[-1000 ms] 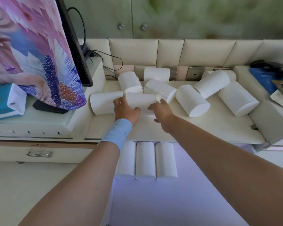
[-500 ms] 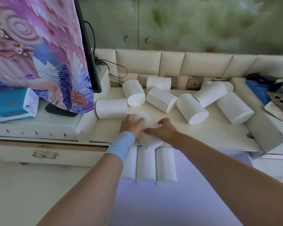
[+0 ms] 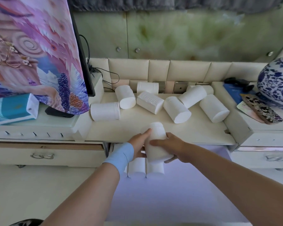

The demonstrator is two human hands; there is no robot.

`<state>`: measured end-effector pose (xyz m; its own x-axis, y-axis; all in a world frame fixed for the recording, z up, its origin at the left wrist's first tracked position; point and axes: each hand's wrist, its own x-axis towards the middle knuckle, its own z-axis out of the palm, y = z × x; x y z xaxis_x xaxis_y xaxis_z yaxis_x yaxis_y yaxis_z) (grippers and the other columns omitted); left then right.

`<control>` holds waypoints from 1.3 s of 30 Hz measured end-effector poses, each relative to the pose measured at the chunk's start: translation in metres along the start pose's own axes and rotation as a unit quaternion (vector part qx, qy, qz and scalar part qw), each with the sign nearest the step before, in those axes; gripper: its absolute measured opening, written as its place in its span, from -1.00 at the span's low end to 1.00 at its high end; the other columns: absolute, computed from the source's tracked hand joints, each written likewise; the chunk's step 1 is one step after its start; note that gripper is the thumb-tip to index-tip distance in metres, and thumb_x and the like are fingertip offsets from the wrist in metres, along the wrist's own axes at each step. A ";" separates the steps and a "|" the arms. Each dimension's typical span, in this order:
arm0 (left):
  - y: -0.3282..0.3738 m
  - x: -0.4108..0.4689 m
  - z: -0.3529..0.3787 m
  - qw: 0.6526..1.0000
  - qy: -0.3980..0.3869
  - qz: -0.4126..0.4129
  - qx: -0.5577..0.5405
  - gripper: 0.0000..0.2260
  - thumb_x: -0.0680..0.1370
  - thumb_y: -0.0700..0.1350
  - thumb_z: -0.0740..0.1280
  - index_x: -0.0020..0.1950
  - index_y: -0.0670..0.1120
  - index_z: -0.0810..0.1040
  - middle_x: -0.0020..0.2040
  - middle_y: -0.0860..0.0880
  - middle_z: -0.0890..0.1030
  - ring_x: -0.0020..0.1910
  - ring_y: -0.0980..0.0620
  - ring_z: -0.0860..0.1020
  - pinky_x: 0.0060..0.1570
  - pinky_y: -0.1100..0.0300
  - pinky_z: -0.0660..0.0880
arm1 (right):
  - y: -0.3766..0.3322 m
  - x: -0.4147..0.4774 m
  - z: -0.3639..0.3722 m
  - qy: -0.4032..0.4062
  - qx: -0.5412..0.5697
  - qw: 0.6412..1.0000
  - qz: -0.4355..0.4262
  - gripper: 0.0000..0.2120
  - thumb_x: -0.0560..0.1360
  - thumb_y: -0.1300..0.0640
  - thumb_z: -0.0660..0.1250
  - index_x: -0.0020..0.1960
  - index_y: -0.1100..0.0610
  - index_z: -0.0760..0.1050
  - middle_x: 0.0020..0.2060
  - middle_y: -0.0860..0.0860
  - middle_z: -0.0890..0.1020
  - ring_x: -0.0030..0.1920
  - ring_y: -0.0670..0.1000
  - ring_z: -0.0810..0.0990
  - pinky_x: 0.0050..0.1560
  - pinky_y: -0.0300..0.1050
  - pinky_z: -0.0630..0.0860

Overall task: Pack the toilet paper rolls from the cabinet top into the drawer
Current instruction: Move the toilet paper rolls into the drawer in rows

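Note:
A white toilet paper roll (image 3: 156, 141) is held between my left hand (image 3: 138, 144) and my right hand (image 3: 171, 146), tilted, at the cabinet's front edge above the open drawer (image 3: 186, 190). Rolls in the drawer (image 3: 145, 168) lie side by side at its back left, partly hidden by my hands. Several more white rolls lie scattered on the cabinet top (image 3: 137, 126), among them one at the left (image 3: 104, 111) and one at the right (image 3: 214, 110).
A draped screen (image 3: 39, 51) with cables stands on the raised left section. A blue-and-white vase (image 3: 276, 82), a blue book and a patterned case sit at the right. A closed drawer with a ring handle (image 3: 42, 156) is at the left.
Both hands picked a roll off the cabinet top and drew it toward me, over the front edge above the drawer. The camera view tilted up.

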<state>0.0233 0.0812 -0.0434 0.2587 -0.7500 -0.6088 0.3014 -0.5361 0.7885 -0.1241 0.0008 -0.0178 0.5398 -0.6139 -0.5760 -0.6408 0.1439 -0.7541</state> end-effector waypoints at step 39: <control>-0.064 0.046 0.041 0.729 0.020 0.118 0.674 -0.56 0.51 -0.19 0.30 0.40 -0.10 0.41 0.41 -0.04 0.24 0.50 -0.08 0.12 0.20 -0.01 0.51 | 0.108 0.046 -0.008 0.042 -0.343 0.938 0.024 0.07 0.44 -0.01 0.52 0.63 0.13 -0.18 0.46 0.07 0.30 0.37 0.14 0.42 0.32 0.03 0.44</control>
<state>-0.0213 0.0653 -0.1179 0.1922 -0.8855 -0.4229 -0.9241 -0.3084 0.2257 -0.1728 -0.0176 -0.1235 0.4742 -0.6832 -0.5554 -0.8797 -0.3418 -0.3307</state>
